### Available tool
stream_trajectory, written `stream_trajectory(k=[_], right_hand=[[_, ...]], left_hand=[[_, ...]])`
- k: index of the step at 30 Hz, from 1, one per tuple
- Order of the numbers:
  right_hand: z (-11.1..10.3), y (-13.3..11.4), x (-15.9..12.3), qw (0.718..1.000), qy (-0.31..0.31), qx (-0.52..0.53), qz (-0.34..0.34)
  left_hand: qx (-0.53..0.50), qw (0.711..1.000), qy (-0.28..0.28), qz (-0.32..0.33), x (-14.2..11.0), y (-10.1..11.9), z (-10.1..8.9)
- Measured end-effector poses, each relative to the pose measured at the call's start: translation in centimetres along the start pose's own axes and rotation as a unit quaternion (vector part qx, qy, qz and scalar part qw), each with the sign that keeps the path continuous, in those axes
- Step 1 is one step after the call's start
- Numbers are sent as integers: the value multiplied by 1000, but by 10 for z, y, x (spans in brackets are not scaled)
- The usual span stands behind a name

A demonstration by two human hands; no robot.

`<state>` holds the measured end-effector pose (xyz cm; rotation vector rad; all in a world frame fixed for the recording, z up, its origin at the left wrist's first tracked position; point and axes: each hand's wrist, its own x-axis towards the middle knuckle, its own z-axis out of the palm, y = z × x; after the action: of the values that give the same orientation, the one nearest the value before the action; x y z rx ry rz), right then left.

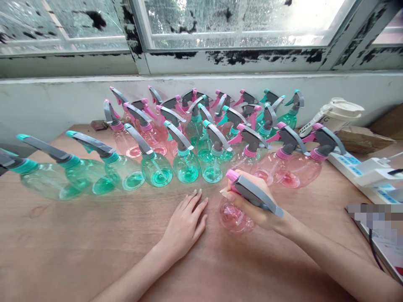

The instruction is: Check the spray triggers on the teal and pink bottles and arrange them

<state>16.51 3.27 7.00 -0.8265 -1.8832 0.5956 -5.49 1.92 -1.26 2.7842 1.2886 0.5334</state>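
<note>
Right hand point(256, 213) — closed round the neck of one pink spray bottle point(234, 219), at the wooden table point(94, 243) before the rows. Left hand point(184, 226) — just beside, palm down, fingers extended, empty. Beyond: green spray bottles point(187, 167) leftward, pink ones right; white cup point(343, 112), power strip point(352, 170) far right.

My single head-worn view faces forward and down, close over the table point(94, 243), toward the window point(239, 25).
</note>
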Motion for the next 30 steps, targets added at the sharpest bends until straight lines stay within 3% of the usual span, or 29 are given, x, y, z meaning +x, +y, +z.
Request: stream_trajectory(k=[6,11,15,22,26,30], right_hand=[[4,9,-9,998,-13,56,23],[7,10,-11,997,18,57,45],[11,6,-20,994,62,3,86],[13,1,-50,991,37,-49,118],[0,-9,-69,985,40,-92,143],[-35,-11,-105,950,85,-213,211]], left_hand=[[-11,1000,-2,-6,0,1,-1],[-8,1000,-13,-3,0,1,-1],[-2,1000,-14,-4,-1,0,0],[3,1000,1,-1,-1,-2,4],[10,1000,11,6,0,-4,5],[7,1000,25,14,0,-7,8]])
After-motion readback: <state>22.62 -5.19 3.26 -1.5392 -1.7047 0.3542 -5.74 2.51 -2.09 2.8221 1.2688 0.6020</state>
